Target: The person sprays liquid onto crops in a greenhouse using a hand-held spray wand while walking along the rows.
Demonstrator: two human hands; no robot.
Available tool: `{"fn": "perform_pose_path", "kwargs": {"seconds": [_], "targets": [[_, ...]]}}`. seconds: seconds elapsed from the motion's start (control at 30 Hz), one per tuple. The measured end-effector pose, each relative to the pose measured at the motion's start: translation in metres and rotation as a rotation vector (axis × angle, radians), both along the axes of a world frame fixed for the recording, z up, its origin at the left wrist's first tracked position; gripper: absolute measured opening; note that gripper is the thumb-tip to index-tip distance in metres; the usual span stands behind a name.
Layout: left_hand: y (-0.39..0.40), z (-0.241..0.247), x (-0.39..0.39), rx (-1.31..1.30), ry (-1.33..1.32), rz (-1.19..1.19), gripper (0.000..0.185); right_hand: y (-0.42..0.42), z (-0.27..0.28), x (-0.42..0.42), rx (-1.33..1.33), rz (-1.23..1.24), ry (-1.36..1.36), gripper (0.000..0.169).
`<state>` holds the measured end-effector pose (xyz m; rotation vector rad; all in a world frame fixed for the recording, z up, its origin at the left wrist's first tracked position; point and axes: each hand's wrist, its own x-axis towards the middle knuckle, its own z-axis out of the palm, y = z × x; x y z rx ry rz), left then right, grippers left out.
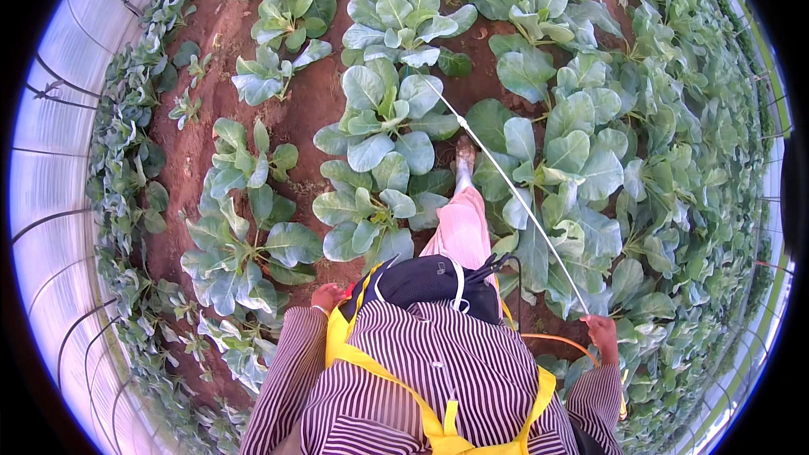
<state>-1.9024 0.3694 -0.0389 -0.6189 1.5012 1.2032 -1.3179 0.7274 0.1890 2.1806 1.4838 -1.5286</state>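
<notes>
My right hand (pixel 600 332) grips the lower end of a long white spray lance (pixel 528 208). The lance slants up and away to the left, and its far tip lies among the leaves of a brassica plant (pixel 404 22). An orange hose (pixel 562 341) curves up behind my right wrist. At my left side, my left hand (pixel 328 297) is beside a small red part (pixel 349 291); whether the fingers hold it is unclear. A black bag (pixel 417 284) with a white cord sits at my waist, and yellow straps (pixel 392 385) cross my striped shirt.
Rows of leafy brassica plants (pixel 373 208) grow in reddish-brown soil (pixel 208 76) ahead and to both sides. Dense foliage (pixel 689 170) crowds the right. One foot (pixel 466 151) stands between plants. A translucent plastic greenhouse wall (pixel 57 170) with dark hoops bounds the left.
</notes>
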Motion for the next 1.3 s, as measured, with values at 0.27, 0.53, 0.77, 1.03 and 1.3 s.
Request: {"fn": "perform_pose_path", "kwargs": {"seconds": [0.27,0.53,0.77,1.03,1.3], "targets": [[0.259,-0.008,-0.054,-0.027,0.138,-0.372,0.028,0.168,-0.096,-0.044,0.075,0.118,-0.005,0.025],[0.514,0.009,-0.046,0.089,0.091,-0.519,0.028,0.294,-0.102,-0.089,-0.026,0.247,0.041,0.025],[0.646,-0.003,0.018,0.14,-0.114,-0.693,0.035,0.357,-0.08,-0.103,-0.107,0.265,-0.039,0.024],[0.743,-0.021,0.063,0.058,-0.287,-0.706,0.083,0.387,-0.061,-0.113,-0.063,0.297,0.054,0.027],[0.795,-0.041,0.056,-0.201,-0.172,-0.795,0.04,0.399,-0.023,-0.14,-0.254,0.175,-0.032,0.027]]}}
